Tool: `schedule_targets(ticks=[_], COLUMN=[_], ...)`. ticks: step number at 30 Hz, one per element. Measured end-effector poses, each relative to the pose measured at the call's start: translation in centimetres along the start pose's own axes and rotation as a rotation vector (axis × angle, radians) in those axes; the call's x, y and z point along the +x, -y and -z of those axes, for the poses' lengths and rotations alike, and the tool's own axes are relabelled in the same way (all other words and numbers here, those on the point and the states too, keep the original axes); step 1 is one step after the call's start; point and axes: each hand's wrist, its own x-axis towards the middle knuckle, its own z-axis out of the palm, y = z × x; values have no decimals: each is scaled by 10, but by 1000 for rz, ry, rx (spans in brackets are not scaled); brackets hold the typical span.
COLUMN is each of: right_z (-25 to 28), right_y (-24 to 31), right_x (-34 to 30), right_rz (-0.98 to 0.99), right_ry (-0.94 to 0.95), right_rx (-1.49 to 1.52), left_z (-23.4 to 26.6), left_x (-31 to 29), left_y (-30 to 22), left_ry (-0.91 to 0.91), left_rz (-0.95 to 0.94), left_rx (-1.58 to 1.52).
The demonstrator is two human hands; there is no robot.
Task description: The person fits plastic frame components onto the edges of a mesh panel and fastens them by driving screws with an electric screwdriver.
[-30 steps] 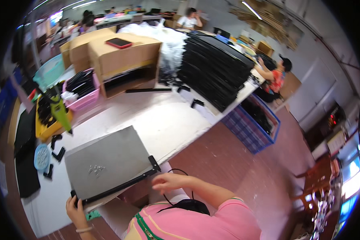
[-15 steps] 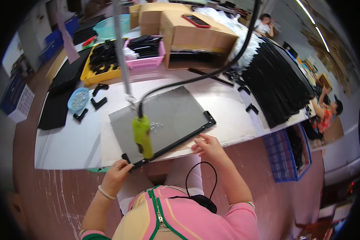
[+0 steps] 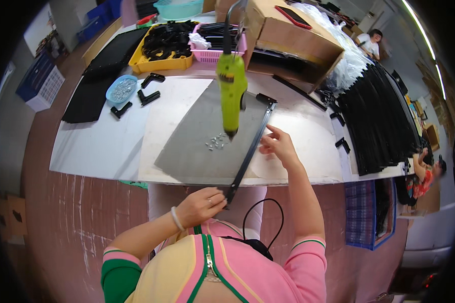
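My left hand [image 3: 202,206] grips the near end of a long black bar [image 3: 251,148] at the table's front edge. The bar slants away from me across a grey mat [image 3: 187,146], and a black corner bracket [image 3: 266,99] sits at its far end. Just right of the bar is my right hand [image 3: 280,146], fingers apart and partly curled, with nothing visible in it. A lime-green electric screwdriver [image 3: 231,93] hangs tip down over the mat, held by neither hand. Several small silver screws [image 3: 216,142] lie loose on the mat below its tip.
Left on the table are a blue bowl of screws [image 3: 122,89] and several loose black corner brackets [image 3: 148,97]. Behind stand a yellow bin [image 3: 162,64], a pink basket [image 3: 206,54] and a cardboard box [image 3: 293,36]. Stacked black strips [image 3: 379,121] fill the right side.
The bar has swung from lying mostly crosswise to pointing away from me, its left end drawn in by my left hand. The screwdriver has risen off the bar and hangs farther away.
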Motion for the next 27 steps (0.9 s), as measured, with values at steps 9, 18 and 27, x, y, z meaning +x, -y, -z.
schedule_targets(ticks=[9, 18, 27], right_z=[43, 55, 53], right_y=[-25, -65, -57], right_x=[2, -33, -32], right_rz=[203, 229, 208], right_ry=[-278, -420, -428], right_rx=[-205, 181, 162], left_z=[-80, -43, 23], left_x=[69, 67, 7], left_y=[15, 14, 62], left_ry=[-76, -302, -117], left_rz=[88, -8, 434], left_rx=[76, -115, 109])
